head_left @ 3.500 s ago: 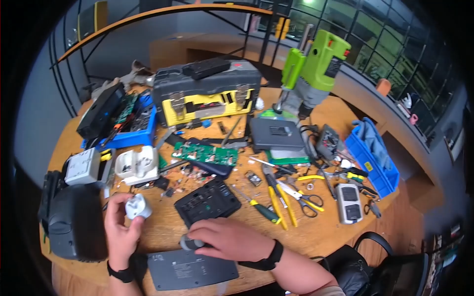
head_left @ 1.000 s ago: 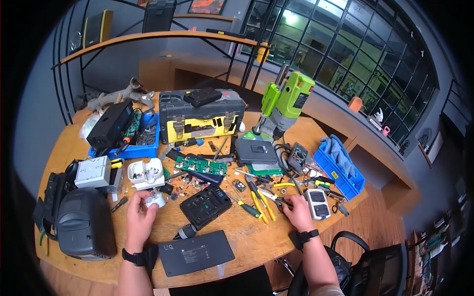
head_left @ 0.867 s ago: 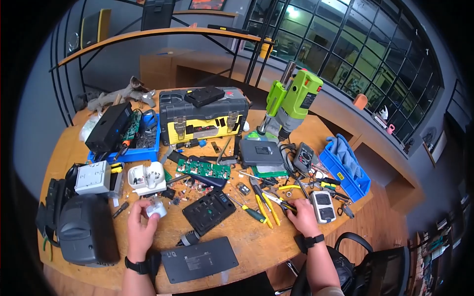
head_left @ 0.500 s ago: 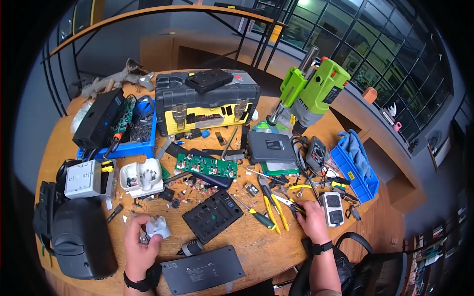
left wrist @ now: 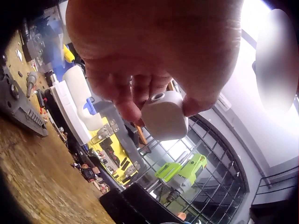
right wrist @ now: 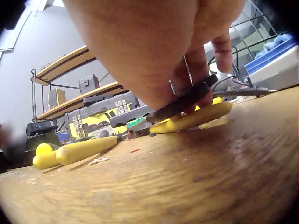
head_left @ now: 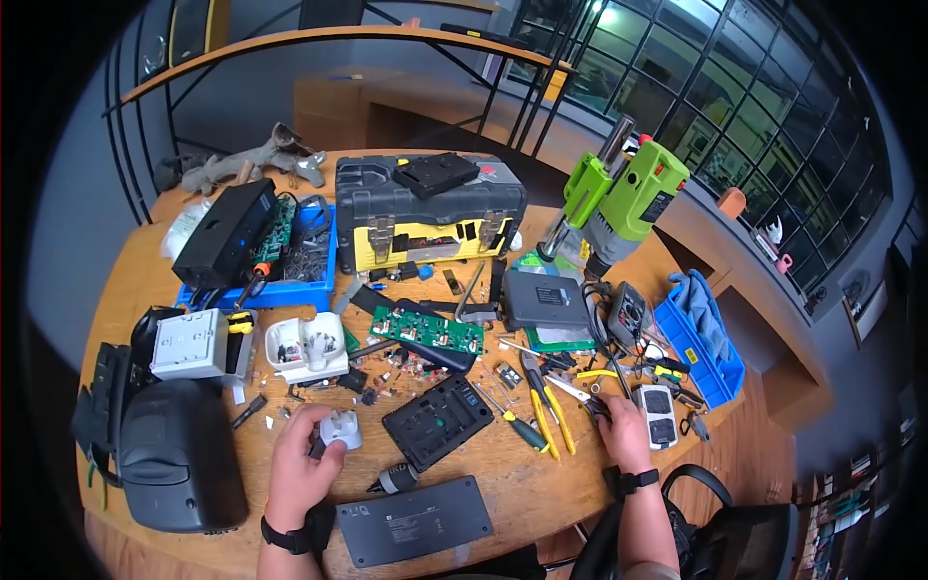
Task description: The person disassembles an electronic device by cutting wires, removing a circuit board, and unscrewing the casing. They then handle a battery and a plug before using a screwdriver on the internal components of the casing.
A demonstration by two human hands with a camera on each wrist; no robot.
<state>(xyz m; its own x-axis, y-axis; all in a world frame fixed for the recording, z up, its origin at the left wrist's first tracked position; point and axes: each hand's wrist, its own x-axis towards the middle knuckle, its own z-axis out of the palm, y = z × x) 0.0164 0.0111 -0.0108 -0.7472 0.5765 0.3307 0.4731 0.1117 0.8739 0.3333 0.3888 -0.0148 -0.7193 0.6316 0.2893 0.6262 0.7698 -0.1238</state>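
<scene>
Pinched between thumb and fingers of my left hand [head_left: 302, 472] is a small white plug-like piece [head_left: 340, 429], raised over the front left of the table. The left wrist view shows that white piece [left wrist: 164, 116] from below, with a round hole in it. My right hand [head_left: 628, 440] is at the table's right side, its fingers curled at the handles of the scissors [head_left: 595, 404]. From the right wrist, the fingers lie around a black handle [right wrist: 184, 101], just above a yellow handle [right wrist: 201, 116] near the tabletop. The fingertips are partly hidden.
Pliers [head_left: 551, 420] and a screwdriver [head_left: 527, 430] lie left of my right hand. A black tray-like part [head_left: 437, 421], a grey cylinder [head_left: 396, 478] and a flat dark panel [head_left: 416, 522] lie between my hands. A toolbox [head_left: 430, 208] stands behind.
My right hand has left the grey cylinder near the dark panel and moved right to the scissors' handles. My left hand keeps hold of the white piece, now slightly further right in view.
</scene>
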